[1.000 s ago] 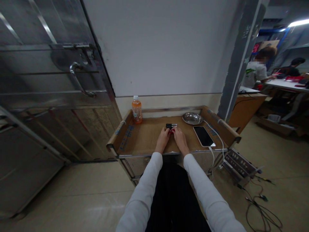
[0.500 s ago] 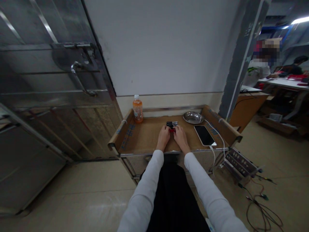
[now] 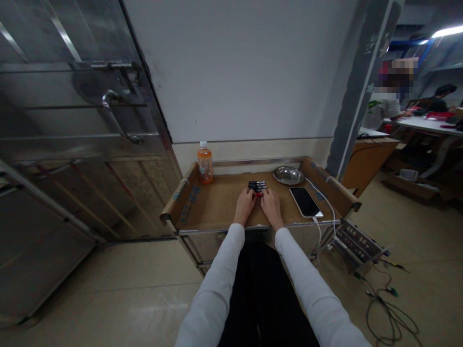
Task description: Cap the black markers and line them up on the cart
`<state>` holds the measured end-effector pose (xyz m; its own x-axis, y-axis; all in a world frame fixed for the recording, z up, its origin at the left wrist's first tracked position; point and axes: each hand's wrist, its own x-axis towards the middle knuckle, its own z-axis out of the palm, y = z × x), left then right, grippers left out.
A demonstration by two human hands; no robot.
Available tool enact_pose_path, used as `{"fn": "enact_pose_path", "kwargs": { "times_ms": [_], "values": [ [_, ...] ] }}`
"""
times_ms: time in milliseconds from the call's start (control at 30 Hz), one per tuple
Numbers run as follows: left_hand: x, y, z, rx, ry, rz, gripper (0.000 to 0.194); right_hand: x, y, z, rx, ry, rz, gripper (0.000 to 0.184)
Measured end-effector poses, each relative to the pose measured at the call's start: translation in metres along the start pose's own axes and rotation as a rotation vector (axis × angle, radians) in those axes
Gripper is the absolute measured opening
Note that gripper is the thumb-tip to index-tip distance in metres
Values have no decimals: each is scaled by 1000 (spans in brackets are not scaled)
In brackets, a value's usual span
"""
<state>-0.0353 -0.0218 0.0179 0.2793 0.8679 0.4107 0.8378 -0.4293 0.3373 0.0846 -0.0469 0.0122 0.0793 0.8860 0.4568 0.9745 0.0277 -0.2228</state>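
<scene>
My left hand (image 3: pixel 246 206) and right hand (image 3: pixel 270 205) are close together, fingers bent in at either end of the red piece (image 3: pixel 258 194), though I can't tell whether they pinch it or only press on it. It lies just on my side of the black pens (image 3: pixel 257 185), so the step in hand looks like squaring it to their row, which calls for light, even fingertips next. Farther out, the phone (image 3: pixel 306 202) and bowl (image 3: pixel 288 175) are right of the black pens, the bottle (image 3: pixel 205 166) well left.
</scene>
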Motion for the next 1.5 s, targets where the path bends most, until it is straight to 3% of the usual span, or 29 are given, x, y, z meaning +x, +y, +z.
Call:
{"fn": "enact_pose_path", "kwargs": {
  "times_ms": [400,700,867,1000,1367,1500],
  "values": [
    [1,0,0,-18,35,-27,12,-2,-2,-1,-5,59,115,29],
    [2,-2,3,117,166,-252,39,0,1,16,9,34,257,51],
    [5,-16,12,80,46,-257,49,3,5,21,16,-7,227,52],
    [11,-29,15,68,-52,-179,53,7,11,20,18,-32,198,52],
    [13,-35,11,59,-53,-115,50,11,35,4,-104,-124,-12,45],
    [11,-31,5,96,5,-108,42,15,35,-1,-97,-111,25,35]
  ]
}}
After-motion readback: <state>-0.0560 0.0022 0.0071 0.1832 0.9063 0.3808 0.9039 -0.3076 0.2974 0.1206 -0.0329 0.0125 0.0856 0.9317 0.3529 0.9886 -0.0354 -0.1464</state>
